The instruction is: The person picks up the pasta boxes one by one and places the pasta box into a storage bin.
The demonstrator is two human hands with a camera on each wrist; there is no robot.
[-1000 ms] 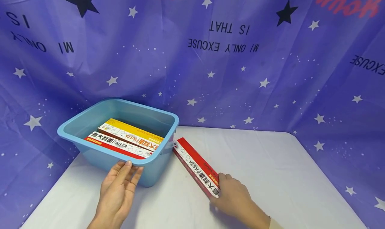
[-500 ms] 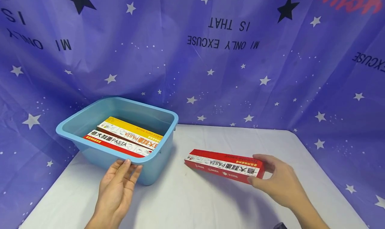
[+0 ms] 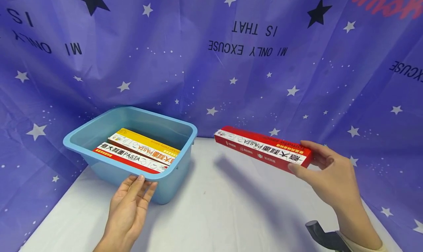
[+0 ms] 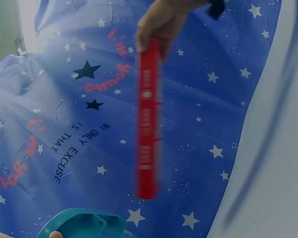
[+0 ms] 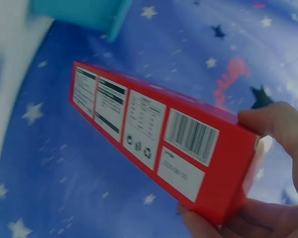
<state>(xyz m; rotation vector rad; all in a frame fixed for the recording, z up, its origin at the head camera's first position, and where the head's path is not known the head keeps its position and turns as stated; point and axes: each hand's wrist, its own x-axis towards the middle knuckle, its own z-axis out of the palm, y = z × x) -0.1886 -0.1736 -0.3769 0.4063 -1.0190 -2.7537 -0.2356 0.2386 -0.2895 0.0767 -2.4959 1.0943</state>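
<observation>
My right hand (image 3: 333, 175) grips the near right end of a red and white pasta box (image 3: 261, 147) and holds it in the air over the table. In the right wrist view, the thumb and fingers pinch the end of the pasta box (image 5: 149, 134), whose label side with a barcode faces the camera. My left hand (image 3: 127, 211) pinches the front rim of a blue plastic basin (image 3: 178, 175), thumb on top and fingers beneath. Inside the basin lie a yellow and white pasta box (image 3: 148, 141) and, before it, a red and white pasta box (image 3: 132, 157).
A white cloth covers the table (image 3: 211, 215). Behind it hangs a purple curtain (image 3: 251, 83) with stars and lettering. A dark strap mount (image 3: 325, 235) sits at my right wrist.
My right hand has lifted the red pasta box off the table and carried it up and to the right, turning it more crosswise. My left hand stays on the basin rim.
</observation>
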